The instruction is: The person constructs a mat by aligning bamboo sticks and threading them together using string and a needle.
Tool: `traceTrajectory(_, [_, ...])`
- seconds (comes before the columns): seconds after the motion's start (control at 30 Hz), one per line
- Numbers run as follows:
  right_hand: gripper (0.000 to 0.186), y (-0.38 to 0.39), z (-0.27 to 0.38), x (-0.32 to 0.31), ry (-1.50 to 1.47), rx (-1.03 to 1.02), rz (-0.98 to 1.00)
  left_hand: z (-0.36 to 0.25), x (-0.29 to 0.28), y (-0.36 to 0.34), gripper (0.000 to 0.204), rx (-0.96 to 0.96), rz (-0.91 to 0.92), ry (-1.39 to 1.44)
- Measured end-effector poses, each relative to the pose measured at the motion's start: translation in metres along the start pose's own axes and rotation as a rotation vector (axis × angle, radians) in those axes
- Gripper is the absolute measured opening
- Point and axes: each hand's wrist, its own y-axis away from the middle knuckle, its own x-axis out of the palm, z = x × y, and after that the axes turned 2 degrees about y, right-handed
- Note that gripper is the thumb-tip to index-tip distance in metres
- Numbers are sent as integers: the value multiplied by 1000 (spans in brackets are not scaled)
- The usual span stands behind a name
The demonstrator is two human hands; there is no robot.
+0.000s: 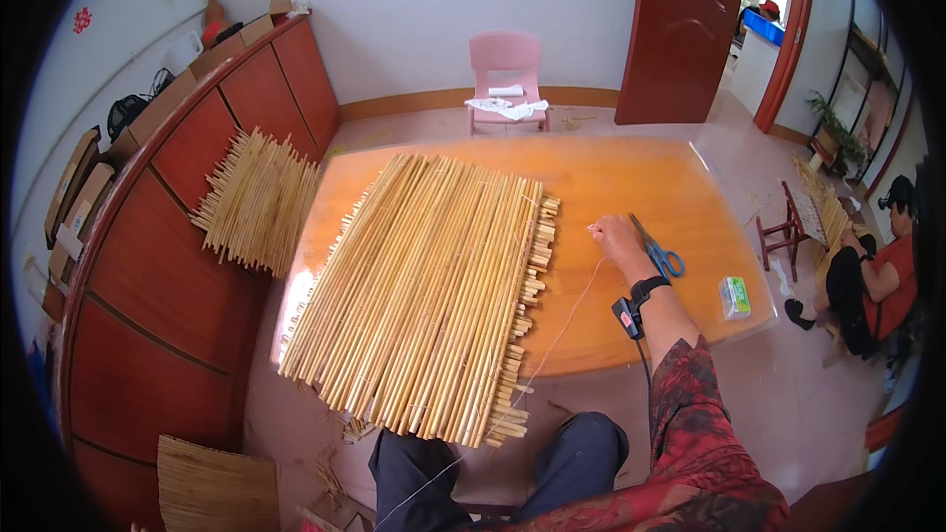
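Note:
A large mat of straw-coloured reed stalks (pixel 414 286), laid side by side, covers the left part of the orange table and overhangs its near edge. A second layer of cut stalk ends sticks out along its right side. To the right of the mat, my right hand (pixel 616 238) is closed over the table, pinching a thin pale thread (pixel 574 310). That thread runs down past the mat's near right corner and across my lap to the lower edge. Scissors with blue handles (pixel 669 261) lie just right of my hand. My left hand is out of view.
A small green-and-white box (pixel 734 298) sits near the table's right edge (pixel 680 333). Another stalk bundle (pixel 258 199) leans against red cabinets (pixel 163 291) at left. Beyond the table stands a pink chair (pixel 506 64). At far right, a person (pixel 877 281) sits beside a wooden stool (pixel 785 227).

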Motion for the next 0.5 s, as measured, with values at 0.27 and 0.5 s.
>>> traceTrajectory(0.27, [15, 55, 62, -120, -1097, 343, 63, -9, 217, 184, 23, -348, 1034, 100])
traceTrajectory(0.5, [16, 123, 140, -253, -1565, 264, 84, -35, 328, 350, 32, -354, 1755, 516])
